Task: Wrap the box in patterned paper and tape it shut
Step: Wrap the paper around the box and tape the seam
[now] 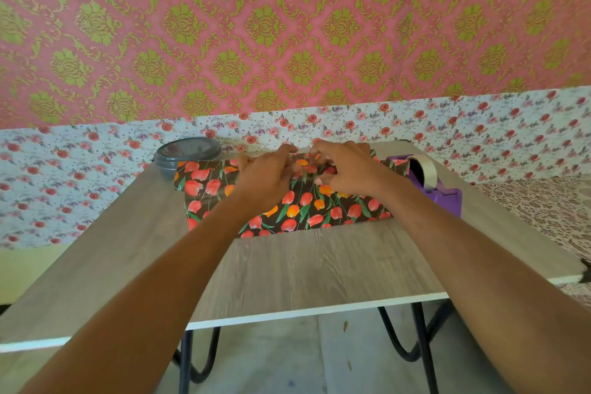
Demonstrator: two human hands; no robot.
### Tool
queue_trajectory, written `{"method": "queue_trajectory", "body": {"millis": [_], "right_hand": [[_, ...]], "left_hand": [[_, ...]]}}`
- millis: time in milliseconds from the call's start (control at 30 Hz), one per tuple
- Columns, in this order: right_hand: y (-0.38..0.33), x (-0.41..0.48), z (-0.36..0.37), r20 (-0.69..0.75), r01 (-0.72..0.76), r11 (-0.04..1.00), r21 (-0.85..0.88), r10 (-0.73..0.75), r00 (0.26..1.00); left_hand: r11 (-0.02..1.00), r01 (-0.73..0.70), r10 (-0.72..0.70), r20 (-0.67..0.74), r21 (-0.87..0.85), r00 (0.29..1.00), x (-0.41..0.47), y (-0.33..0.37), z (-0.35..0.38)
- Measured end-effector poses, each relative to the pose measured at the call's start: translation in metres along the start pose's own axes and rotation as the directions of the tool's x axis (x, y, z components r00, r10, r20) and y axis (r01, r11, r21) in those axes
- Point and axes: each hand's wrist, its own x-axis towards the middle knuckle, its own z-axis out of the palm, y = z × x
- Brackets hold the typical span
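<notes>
Step in hand: folding the patterned paper [303, 206] over the box and closing the seam on top. The box itself is not visible. I judge it lies under the raised paper beneath my hands, toward the far side of the surface [303, 269].

Left hand [265, 177]: palm down, fingers fairly straight, pressing the paper flat. Right hand [348, 169]: fingers curled, pinching a fold of paper just beside the left fingertips. Blur softens the fingertips, so the exact pinch is uncertain.

Materials: the paper is thin and glossy, with red and orange tulips and green leaves on a dark ground. Its left end curls into a loose roll, and its near edge lies flat and straight. The surface is matte grey wood grain with a pale edge band. A purple tape dispenser [446, 197], blocky plastic, stands just beside my right wrist with its tape roll [427, 169] upright. A round grey lidded container [187, 153] sits at far left, touching the paper or just behind it; I cannot tell which.

Next move, as judged: pin the seam with the left hand alone and free the right to reach for tape. I see no tape on the paper yet.
</notes>
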Motion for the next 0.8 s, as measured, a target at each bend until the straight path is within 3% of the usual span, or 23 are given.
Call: {"method": "queue_trajectory", "body": {"millis": [133, 267, 433, 667, 800], "right_hand": [[-0.012, -0.003, -0.006, 0.053, -0.06, 0.996, -0.062, 0.064, 0.997], [-0.013, 0.005, -0.011, 0.067, -0.09, 0.996, -0.021, 0.092, 0.994], [-0.016, 0.007, -0.018, 0.046, -0.066, 0.994, -0.083, 0.07, 0.997], [-0.017, 0.006, -0.02, 0.003, -0.018, 0.997, 0.074, 0.018, 1.0], [-0.015, 0.008, -0.019, -0.03, -0.027, 0.993, 0.118, 0.031, 0.999]], "left_hand": [[0.999, -0.007, 0.01, 0.112, -0.034, 0.994, 0.01, -0.002, -0.005], [0.997, -0.028, 0.014, 0.201, 0.067, 0.98, 0.021, 0.005, -0.016], [0.978, -0.053, 0.024, 0.142, 0.202, 0.99, 0.019, 0.005, -0.011], [0.999, -0.025, 0.027, 0.056, -0.047, 0.998, 0.017, -0.002, -0.01], [0.995, 0.02, -0.017, 0.031, -0.098, 0.999, 0.018, -0.003, -0.007]]}}
